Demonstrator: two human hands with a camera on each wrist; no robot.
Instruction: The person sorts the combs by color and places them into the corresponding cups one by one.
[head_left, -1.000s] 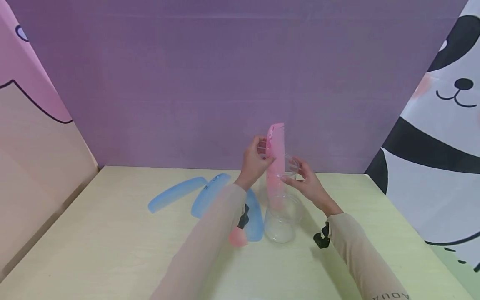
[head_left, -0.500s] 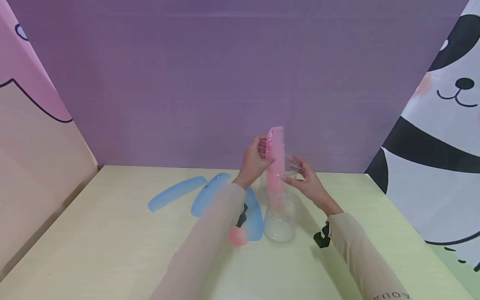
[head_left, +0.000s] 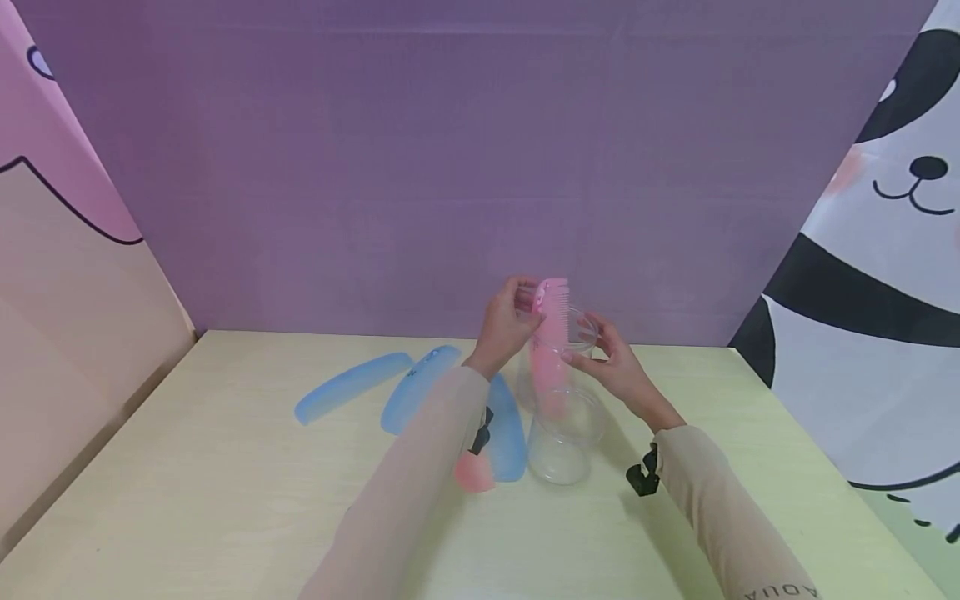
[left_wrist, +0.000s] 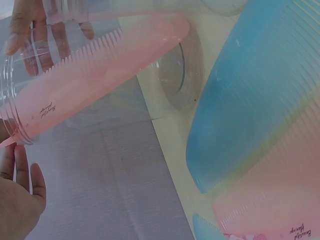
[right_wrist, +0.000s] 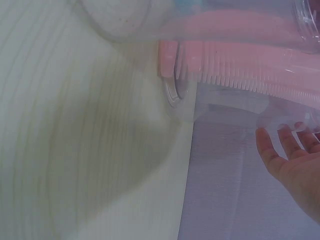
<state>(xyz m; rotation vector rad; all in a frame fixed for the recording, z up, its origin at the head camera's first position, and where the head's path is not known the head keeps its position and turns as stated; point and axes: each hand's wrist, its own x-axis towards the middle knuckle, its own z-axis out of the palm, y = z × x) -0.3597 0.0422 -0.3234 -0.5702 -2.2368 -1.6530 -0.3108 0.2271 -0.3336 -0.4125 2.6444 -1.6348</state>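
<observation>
A pink comb (head_left: 553, 310) stands nearly upright inside the rear clear plastic cup (head_left: 582, 335), its upper end above the rim. My left hand (head_left: 504, 332) pinches the comb near that end. On the other side, my right hand (head_left: 621, 371) grips the cup near its rim, thumb towards me. Through the clear wall in the left wrist view, the comb (left_wrist: 95, 77) slants along the cup with its teeth towards the right hand (left_wrist: 37, 35). Whether its lower tip touches the cup's bottom I cannot tell. A second clear cup (head_left: 561, 458) stands just in front.
Two blue combs (head_left: 352, 388) lie on the table (head_left: 225, 500) to the left. Another blue comb (head_left: 508, 433) lies beside the front cup, next to a pink comb (head_left: 476, 473) partly hidden by my left sleeve. A purple backdrop (head_left: 480, 167) rises behind the table.
The pink comb has moved down into the rear cup, so less of it shows above the rim. My left hand has lowered slightly with it; my right hand stays in place.
</observation>
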